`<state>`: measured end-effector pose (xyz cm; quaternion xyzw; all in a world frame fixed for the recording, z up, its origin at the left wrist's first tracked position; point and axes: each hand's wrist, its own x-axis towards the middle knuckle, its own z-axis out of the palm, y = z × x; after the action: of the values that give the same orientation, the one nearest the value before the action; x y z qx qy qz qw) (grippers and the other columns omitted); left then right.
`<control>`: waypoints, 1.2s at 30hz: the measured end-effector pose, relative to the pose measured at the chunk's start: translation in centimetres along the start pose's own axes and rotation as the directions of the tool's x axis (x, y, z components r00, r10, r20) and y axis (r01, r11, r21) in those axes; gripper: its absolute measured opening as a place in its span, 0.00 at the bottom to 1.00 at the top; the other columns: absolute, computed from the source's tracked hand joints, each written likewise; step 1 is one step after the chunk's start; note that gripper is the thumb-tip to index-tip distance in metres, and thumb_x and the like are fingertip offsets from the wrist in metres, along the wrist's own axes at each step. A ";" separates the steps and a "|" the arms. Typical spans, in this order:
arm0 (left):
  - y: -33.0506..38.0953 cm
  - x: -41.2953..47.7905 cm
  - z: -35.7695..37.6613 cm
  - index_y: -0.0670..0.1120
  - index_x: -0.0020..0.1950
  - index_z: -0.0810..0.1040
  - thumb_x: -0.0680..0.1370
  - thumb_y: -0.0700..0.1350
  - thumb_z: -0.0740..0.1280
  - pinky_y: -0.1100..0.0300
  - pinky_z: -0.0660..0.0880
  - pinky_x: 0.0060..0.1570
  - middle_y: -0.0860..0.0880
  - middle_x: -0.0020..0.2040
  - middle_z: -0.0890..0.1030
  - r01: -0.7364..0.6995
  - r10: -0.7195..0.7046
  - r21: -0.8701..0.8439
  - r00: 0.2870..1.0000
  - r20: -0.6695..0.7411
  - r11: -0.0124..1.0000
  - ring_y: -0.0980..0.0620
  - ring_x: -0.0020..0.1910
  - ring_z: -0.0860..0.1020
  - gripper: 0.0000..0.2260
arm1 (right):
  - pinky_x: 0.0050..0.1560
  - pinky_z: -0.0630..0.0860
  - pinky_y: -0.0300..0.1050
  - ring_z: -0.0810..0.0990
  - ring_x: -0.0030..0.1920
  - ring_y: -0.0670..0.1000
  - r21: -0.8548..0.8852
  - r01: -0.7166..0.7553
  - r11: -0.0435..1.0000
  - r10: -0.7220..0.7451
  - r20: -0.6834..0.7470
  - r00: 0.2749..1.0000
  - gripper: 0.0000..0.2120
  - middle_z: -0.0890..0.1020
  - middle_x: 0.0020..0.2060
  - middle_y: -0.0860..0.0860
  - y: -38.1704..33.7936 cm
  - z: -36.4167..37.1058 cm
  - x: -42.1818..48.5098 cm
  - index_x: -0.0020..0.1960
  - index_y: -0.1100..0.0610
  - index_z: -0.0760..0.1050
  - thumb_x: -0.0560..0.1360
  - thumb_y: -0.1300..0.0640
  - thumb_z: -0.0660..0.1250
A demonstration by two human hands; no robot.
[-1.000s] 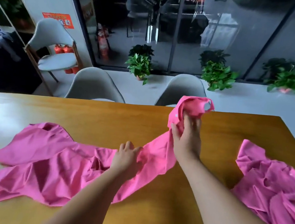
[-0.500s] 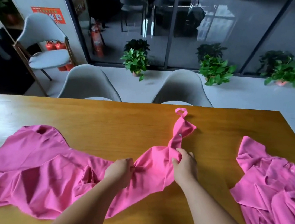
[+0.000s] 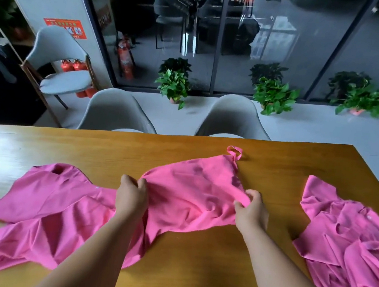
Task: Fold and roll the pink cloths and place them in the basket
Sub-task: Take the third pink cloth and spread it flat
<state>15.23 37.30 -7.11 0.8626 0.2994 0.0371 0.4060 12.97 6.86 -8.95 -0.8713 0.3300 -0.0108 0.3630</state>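
A pink cloth [image 3: 192, 191] lies spread on the wooden table [image 3: 192, 273], with a small loop at its far corner [image 3: 234, 152]. My left hand [image 3: 131, 195] grips its left edge and my right hand [image 3: 250, 210] pinches its right edge, the fabric stretched between them. More crumpled pink cloth [image 3: 41, 216] trails off to the left under my left forearm. A second pile of pink cloth [image 3: 351, 251] lies at the table's right side. No basket is in view.
Two grey chairs [image 3: 116, 113] [image 3: 231, 117] stand at the table's far edge, a third chair [image 3: 60, 67] at the back left. Potted plants [image 3: 174, 82] line the glass wall. The table's right corner [image 3: 353, 148] is near the right pile.
My right hand lowered the lifted end of the cloth onto the table, then both hands moved apart and spread the cloth wide between them.
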 end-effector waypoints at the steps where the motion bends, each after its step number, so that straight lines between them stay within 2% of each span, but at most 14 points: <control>1: -0.6 0.1 0.2 0.42 0.54 0.70 0.83 0.49 0.64 0.50 0.71 0.48 0.44 0.46 0.79 0.033 -0.032 -0.006 0.996 0.088 0.999 0.39 0.50 0.80 0.11 | 0.45 0.83 0.52 0.83 0.48 0.57 0.009 -0.068 0.998 0.067 0.089 0.994 0.21 0.83 0.55 0.52 0.7 -0.1 -0.1 0.66 0.48 0.73 0.76 0.52 0.75; 4: -2.4 -0.1 0.7 0.46 0.60 0.70 0.80 0.48 0.70 0.52 0.73 0.47 0.44 0.50 0.81 0.012 -0.031 0.068 0.958 0.287 0.998 0.43 0.46 0.80 0.14 | 0.46 0.78 0.48 0.79 0.48 0.53 0.108 -0.156 0.982 0.123 0.264 0.957 0.26 0.80 0.57 0.51 2.6 -0.5 -0.8 0.73 0.50 0.71 0.77 0.53 0.74; 7: -2.7 0.0 0.5 0.48 0.63 0.70 0.80 0.47 0.69 0.53 0.74 0.43 0.45 0.48 0.81 -0.082 0.033 0.147 0.950 0.312 0.986 0.45 0.42 0.81 0.14 | 0.48 0.82 0.52 0.81 0.50 0.54 0.195 -0.098 0.976 0.062 0.180 0.982 0.18 0.81 0.57 0.50 3.4 -1.2 -0.9 0.70 0.49 0.75 0.81 0.56 0.68; 13: 0.2 2.4 -2.3 0.47 0.67 0.75 0.84 0.50 0.65 0.46 0.76 0.53 0.38 0.60 0.83 -0.227 0.229 0.185 0.973 0.013 0.956 0.36 0.57 0.81 0.14 | 0.50 0.74 0.44 0.83 0.55 0.55 0.188 0.154 0.970 -0.141 -0.079 0.987 0.09 0.85 0.57 0.49 1.1 -3.4 -0.1 0.62 0.49 0.80 0.84 0.55 0.66; 18: 3.1 1.4 -2.9 0.50 0.62 0.76 0.82 0.50 0.66 0.48 0.74 0.48 0.44 0.57 0.75 -0.444 0.485 0.212 0.845 -0.224 0.871 0.40 0.51 0.76 0.10 | 0.45 0.74 0.45 0.84 0.51 0.58 0.145 0.183 0.972 -0.134 -0.295 0.946 0.09 0.87 0.52 0.52 -1.4 -3.4 -0.3 0.61 0.47 0.80 0.82 0.54 0.67; 20: 1.8 0.9 -1.8 0.50 0.51 0.76 0.82 0.58 0.67 0.51 0.73 0.42 0.47 0.46 0.79 -0.515 0.528 0.225 0.849 0.001 0.827 0.41 0.45 0.78 0.12 | 0.43 0.76 0.46 0.84 0.50 0.58 0.008 0.049 0.999 -0.047 -0.139 0.989 0.09 0.86 0.52 0.52 -0.4 -2.9 0.4 0.61 0.47 0.79 0.81 0.52 0.68; 23: -0.3 -2.0 0.4 0.46 0.48 0.80 0.83 0.68 0.58 0.52 0.75 0.41 0.46 0.41 0.85 -0.455 0.227 0.263 0.770 0.596 0.851 0.41 0.43 0.82 0.26 | 0.50 0.78 0.46 0.84 0.55 0.58 -0.435 -0.016 0.900 0.134 0.242 0.961 0.16 0.84 0.57 0.52 2.4 -1.6 0.7 0.61 0.49 0.80 0.76 0.46 0.71; 25: -1.4 -4.3 1.5 0.47 0.51 0.80 0.84 0.66 0.54 0.53 0.77 0.43 0.45 0.45 0.85 -0.566 0.141 0.444 0.712 0.688 0.694 0.41 0.45 0.83 0.27 | 0.57 0.77 0.49 0.79 0.63 0.58 -0.617 0.007 0.787 0.194 0.257 0.947 0.20 0.78 0.64 0.51 3.7 -0.6 0.1 0.65 0.48 0.76 0.75 0.47 0.71; 27: -2.1 -5.9 2.5 0.51 0.54 0.74 0.85 0.65 0.51 0.51 0.79 0.41 0.47 0.46 0.84 -0.594 0.296 0.528 0.785 0.544 0.607 0.42 0.43 0.83 0.21 | 0.63 0.73 0.52 0.69 0.68 0.56 -0.674 0.091 0.733 0.038 0.175 0.984 0.21 0.69 0.66 0.50 4.0 -0.3 -0.9 0.68 0.45 0.70 0.76 0.50 0.70; 29: -1.7 -6.9 3.4 0.53 0.64 0.69 0.83 0.68 0.53 0.52 0.79 0.42 0.50 0.53 0.80 -0.569 0.407 0.447 0.816 0.411 0.690 0.46 0.47 0.82 0.21 | 0.66 0.72 0.50 0.67 0.68 0.54 -0.635 0.277 0.722 -0.221 0.167 0.961 0.24 0.67 0.69 0.48 3.5 -0.1 -1.2 0.71 0.45 0.69 0.77 0.50 0.70; 31: -0.3 -7.2 4.6 0.50 0.78 0.61 0.80 0.70 0.60 0.52 0.78 0.51 0.46 0.65 0.77 -0.421 0.264 0.298 0.854 0.448 0.857 0.43 0.59 0.81 0.34 | 0.67 0.74 0.49 0.73 0.69 0.53 -0.410 0.416 0.812 -0.305 0.310 0.900 0.26 0.70 0.74 0.46 2.7 0.3 -1.3 0.76 0.46 0.67 0.80 0.48 0.68; 32: 0.2 -7.0 5.4 0.47 0.81 0.58 0.78 0.71 0.64 0.51 0.77 0.55 0.43 0.68 0.77 -0.234 0.101 0.223 0.869 0.484 0.946 0.41 0.62 0.80 0.41 | 0.68 0.74 0.50 0.75 0.69 0.53 -0.256 0.379 0.889 -0.254 0.413 0.875 0.28 0.71 0.76 0.46 2.0 0.6 -1.5 0.79 0.45 0.64 0.81 0.45 0.66; 34: 1.4 -6.4 6.1 0.38 0.73 0.72 0.77 0.68 0.70 0.51 0.79 0.51 0.40 0.58 0.84 0.144 -0.152 0.054 0.854 0.498 0.988 0.42 0.53 0.84 0.38 | 0.72 0.71 0.54 0.74 0.73 0.54 -0.075 0.174 0.982 -0.094 0.601 0.793 0.35 0.71 0.77 0.48 1.3 1.6 -2.3 0.82 0.42 0.57 0.80 0.32 0.62; 36: 2.1 -6.1 6.6 0.41 0.57 0.84 0.76 0.60 0.74 0.48 0.83 0.45 0.43 0.45 0.87 0.158 -0.112 -0.046 0.849 0.516 0.986 0.45 0.40 0.85 0.23 | 0.76 0.66 0.58 0.70 0.75 0.57 0.050 -0.025 0.998 -0.011 0.622 0.783 0.39 0.69 0.78 0.49 0.7 2.3 -2.7 0.82 0.40 0.58 0.76 0.24 0.57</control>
<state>13.29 28.42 -8.87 0.8000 0.2387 -0.2089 0.5093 11.09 9.48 -10.48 -0.8148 0.1948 0.2688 0.4753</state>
